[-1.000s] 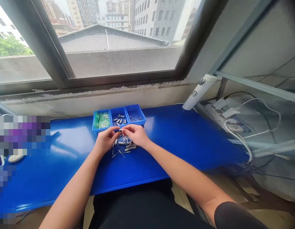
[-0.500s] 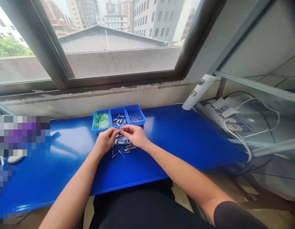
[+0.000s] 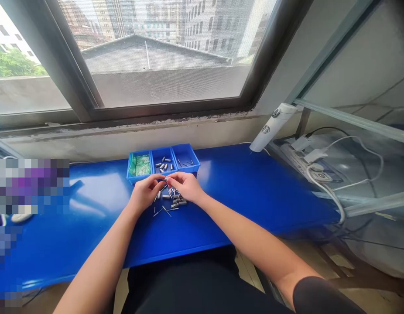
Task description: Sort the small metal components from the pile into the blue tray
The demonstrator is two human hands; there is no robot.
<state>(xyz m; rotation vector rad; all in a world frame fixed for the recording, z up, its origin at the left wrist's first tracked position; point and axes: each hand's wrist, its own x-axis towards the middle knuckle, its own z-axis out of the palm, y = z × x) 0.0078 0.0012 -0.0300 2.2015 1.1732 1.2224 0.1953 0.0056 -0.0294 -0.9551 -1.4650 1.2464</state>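
My left hand (image 3: 145, 191) and my right hand (image 3: 186, 185) meet fingertip to fingertip over a blue table (image 3: 90, 226), both pinched on one small grey metal piece (image 3: 165, 179). Under them lies a loose pile of small metal pins and sleeves (image 3: 169, 203). Just beyond the hands stands a blue three-compartment tray (image 3: 162, 172): green parts (image 3: 140, 165) on the left, grey sleeves (image 3: 164, 164) in the middle, thin pins (image 3: 186, 163) on the right.
A window sill and wall run behind the table. A white tumbler (image 3: 271, 126) leans at the table's right end, beside a power strip with white plugs and cables (image 3: 315, 168). A blurred patch covers the far left.
Almost nothing: both hands stay pinched together at the same spot, with only slight finger movement on the small piece.
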